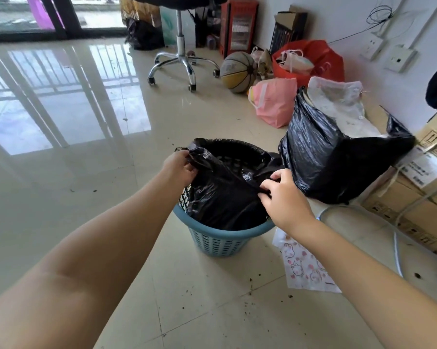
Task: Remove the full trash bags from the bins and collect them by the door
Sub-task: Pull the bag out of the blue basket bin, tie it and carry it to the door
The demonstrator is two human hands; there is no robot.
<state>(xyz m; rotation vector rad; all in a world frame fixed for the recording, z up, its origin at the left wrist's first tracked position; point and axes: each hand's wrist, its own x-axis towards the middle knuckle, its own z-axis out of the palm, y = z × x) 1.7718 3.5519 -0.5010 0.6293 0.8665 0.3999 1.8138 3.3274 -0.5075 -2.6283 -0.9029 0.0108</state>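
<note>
A light blue perforated plastic bin (220,239) stands on the tiled floor in the middle of the view. A black trash bag (225,195) lines it, its rim draped over the bin's edge. My left hand (181,167) pinches the bag's rim at the left side. At the right side my right hand (283,197) grips a fold of the same bag. Just right of the bin sits a full black trash bag (330,159), open at the top with white plastic showing inside.
Cardboard boxes (418,197) line the right wall. A pink bag (275,102), a red bag (320,59), a basketball (237,71) and an office chair base (182,61) stand behind. A printed plastic sheet (303,268) lies beside the bin. Glass doors (36,18) are far left.
</note>
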